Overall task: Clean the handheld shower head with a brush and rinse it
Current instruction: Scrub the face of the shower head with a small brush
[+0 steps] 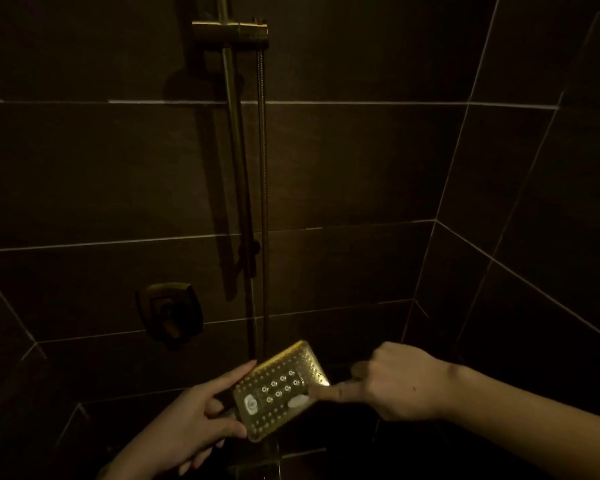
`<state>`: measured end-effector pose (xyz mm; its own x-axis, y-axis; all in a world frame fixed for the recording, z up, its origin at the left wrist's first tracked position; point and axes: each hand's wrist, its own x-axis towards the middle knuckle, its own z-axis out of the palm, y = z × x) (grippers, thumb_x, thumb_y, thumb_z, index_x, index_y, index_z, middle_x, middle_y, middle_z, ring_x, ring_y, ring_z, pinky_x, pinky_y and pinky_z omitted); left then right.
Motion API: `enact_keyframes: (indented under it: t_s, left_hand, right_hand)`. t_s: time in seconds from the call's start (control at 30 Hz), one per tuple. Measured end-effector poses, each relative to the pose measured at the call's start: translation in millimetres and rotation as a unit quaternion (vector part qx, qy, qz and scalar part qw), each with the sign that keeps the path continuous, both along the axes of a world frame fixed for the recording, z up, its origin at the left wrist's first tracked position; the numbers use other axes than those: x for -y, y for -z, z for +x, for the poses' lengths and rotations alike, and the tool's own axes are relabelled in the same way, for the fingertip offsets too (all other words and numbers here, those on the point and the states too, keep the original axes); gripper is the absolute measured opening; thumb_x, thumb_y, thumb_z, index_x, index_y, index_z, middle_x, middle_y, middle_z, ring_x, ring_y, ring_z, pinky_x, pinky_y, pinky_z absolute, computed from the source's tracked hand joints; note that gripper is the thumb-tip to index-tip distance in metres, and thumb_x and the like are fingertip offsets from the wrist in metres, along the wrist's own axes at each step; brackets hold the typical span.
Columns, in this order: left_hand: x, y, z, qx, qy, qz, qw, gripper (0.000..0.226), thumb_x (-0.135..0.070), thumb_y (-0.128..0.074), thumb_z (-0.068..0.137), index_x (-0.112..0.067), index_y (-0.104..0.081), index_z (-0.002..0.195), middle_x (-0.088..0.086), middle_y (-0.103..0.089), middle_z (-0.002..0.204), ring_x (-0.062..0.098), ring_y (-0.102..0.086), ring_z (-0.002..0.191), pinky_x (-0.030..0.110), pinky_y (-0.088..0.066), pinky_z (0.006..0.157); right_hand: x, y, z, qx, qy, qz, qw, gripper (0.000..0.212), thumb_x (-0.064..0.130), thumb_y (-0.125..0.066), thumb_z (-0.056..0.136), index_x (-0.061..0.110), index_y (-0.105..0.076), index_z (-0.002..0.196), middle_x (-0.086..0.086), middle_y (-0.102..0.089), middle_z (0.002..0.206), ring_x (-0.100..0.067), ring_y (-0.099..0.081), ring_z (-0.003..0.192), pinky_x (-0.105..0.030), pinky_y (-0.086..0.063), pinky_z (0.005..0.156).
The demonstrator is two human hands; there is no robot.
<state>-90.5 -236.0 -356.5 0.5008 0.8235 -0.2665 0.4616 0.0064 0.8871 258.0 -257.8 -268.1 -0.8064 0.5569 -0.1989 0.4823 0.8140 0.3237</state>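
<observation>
My left hand (194, 420) grips the shower head (281, 389) by its lower end, face up, low before the tiled wall (361, 168). My right hand (406, 382) curls around a brush (317, 391) touching its lower right edge. Risk: wet metal slipping under brush pressure.

The shower head (280, 391) lies at 6 o'clock, between the left hand (201, 420) at 7 and the right hand (400, 384) at 5. Behind it the rail (234, 150) and hose (263, 188) rise toward the holder (230, 32) at 12. The valve (172, 311) sits on the wall at 8.
</observation>
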Motion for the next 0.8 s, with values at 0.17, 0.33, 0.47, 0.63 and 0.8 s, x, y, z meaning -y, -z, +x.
enact_keyframes:
  t_s: [0.17,0.33,0.47,0.63,0.8]
  left_hand:
    - [0.1,1.9,12.9,0.006,0.013,-0.007,1.0,0.093,-0.044,-0.089,0.066,-0.086,-0.033,0.127,0.011,-0.079,0.082,0.014,-0.065,0.055,0.023,-0.049,0.045]
    - [-6.5,0.9,2.6,0.016,-0.025,-0.006,1.0,0.094,-0.038,-0.089,0.072,-0.084,-0.032,0.131,0.023,-0.076,0.089,0.028,-0.065,0.063,0.032,-0.049,0.051]
    - [-5.6,-10.3,-0.5,0.025,-0.018,-0.003,1.0,0.093,-0.038,-0.089,0.073,-0.085,-0.032,0.13,0.018,-0.077,0.085,0.022,-0.062,0.054,0.027,-0.048,0.042]
    - [-1.9,-24.2,3.2,0.018,-0.003,0.02,1.0,0.092,-0.02,-0.083,0.085,-0.085,-0.034,0.128,0.012,-0.075,0.079,0.017,-0.059,0.048,0.024,-0.045,0.037]
    - [-3.0,-32.9,-0.7,0.01,0.004,0.025,1.0,0.091,-0.032,-0.085,0.079,-0.083,-0.032,0.133,0.009,-0.075,0.079,0.018,-0.06,0.05,0.023,-0.044,0.037]
  right_hand:
    - [-10.9,-7.8,-9.8,-0.078,0.047,-0.002,0.996,0.074,0.03,-0.04,0.103,0.046,0.014,0.151,-0.008,-0.057,0.098,-0.013,-0.039,0.054,-0.03,-0.031,0.048]
    - [5.2,7.2,-2.0,-0.015,0.009,-0.064,0.998,0.075,0.021,-0.05,0.098,0.036,-0.004,0.155,-0.007,-0.054,0.078,-0.007,-0.018,0.044,-0.024,-0.011,0.042]
    - [-4.5,9.7,8.5,-0.043,0.054,-0.031,0.997,0.073,0.023,-0.041,0.101,0.041,0.008,0.153,-0.006,-0.054,0.088,-0.014,-0.032,0.049,-0.031,-0.03,0.046]
    - [-15.3,-14.5,17.9,-0.14,0.137,0.016,0.98,0.083,0.023,-0.041,0.099,0.05,0.02,0.148,0.011,-0.043,0.076,-0.006,-0.035,0.044,-0.022,-0.029,0.041]
    - [-13.9,-27.8,25.1,-0.224,0.194,0.035,0.954,0.081,0.021,-0.037,0.098,0.055,0.018,0.147,0.013,-0.04,0.071,-0.008,-0.042,0.047,-0.024,-0.041,0.041]
